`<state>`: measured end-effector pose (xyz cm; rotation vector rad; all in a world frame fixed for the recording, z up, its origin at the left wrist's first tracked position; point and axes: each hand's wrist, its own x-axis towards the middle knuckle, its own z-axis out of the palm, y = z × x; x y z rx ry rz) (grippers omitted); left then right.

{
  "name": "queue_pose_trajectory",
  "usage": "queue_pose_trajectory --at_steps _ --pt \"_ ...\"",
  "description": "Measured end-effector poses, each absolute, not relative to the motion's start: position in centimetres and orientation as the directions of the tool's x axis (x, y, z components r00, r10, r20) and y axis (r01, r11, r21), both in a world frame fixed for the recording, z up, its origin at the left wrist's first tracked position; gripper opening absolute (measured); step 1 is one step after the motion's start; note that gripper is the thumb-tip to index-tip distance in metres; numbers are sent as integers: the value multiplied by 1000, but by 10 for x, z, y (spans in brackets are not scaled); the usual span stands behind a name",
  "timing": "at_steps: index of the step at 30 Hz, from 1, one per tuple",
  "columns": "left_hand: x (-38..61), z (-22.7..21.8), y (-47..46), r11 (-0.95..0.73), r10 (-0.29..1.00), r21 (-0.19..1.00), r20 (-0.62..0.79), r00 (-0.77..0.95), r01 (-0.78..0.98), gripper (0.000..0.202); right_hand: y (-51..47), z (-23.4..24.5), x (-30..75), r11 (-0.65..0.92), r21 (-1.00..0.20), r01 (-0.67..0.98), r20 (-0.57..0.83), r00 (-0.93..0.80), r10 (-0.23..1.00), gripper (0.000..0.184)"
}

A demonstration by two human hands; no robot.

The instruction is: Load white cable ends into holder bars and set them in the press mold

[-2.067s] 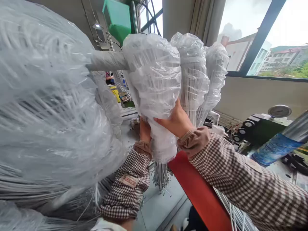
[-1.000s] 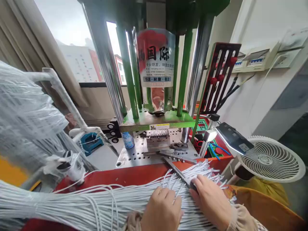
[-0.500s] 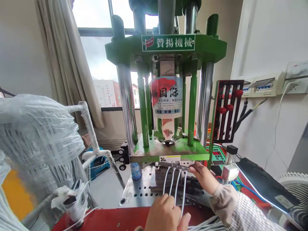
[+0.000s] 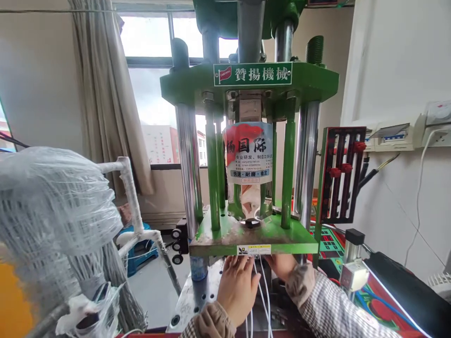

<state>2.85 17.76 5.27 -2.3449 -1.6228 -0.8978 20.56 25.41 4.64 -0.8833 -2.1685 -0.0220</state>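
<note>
White cables (image 4: 262,293) run away from me between both hands and disappear under the green lower plate (image 4: 252,237) of the press (image 4: 250,141), where the mould sits in shadow. I judge the step in hand to be seating the cable ends in the tooling below that plate. My left hand (image 4: 237,288) lies palm down over the cables, its fingers (image 4: 234,265) spread and reaching forward to the plate's near edge, pressing the strands down rather than pinching them. My right hand (image 4: 282,265) is just beside it on the right, tucked under the plate; whether its fingers are pinching a cable or only pushing I cannot tell, as the plate's shadow hides the tips. In my judgement the next move calls for each end to sit fully in its own slot, the strands kept parallel, and both hands drawn well clear of the plates. To the far left, wrapped bundles of cable (image 4: 52,216) hang on a white pipe rack (image 4: 128,188).
</note>
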Motion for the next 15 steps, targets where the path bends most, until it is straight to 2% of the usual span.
queue_pose_trajectory --at_steps 4,11,13,15 --pt "16 48 195 -400 843 218 469 264 890 35 242 38 205 839 -159 521 577 -640 507 36" --pt "12 62 200 -376 874 184 395 282 908 34 230 41 204 817 -138 560 528 -657 539 52" --pt "-8 56 171 -412 851 152 416 320 898 43 203 22 225 826 -83 557 563 -658 500 57" --pt "-35 42 124 -470 776 70 507 374 880 46 173 -10 252 809 17 587 674 -605 424 50"
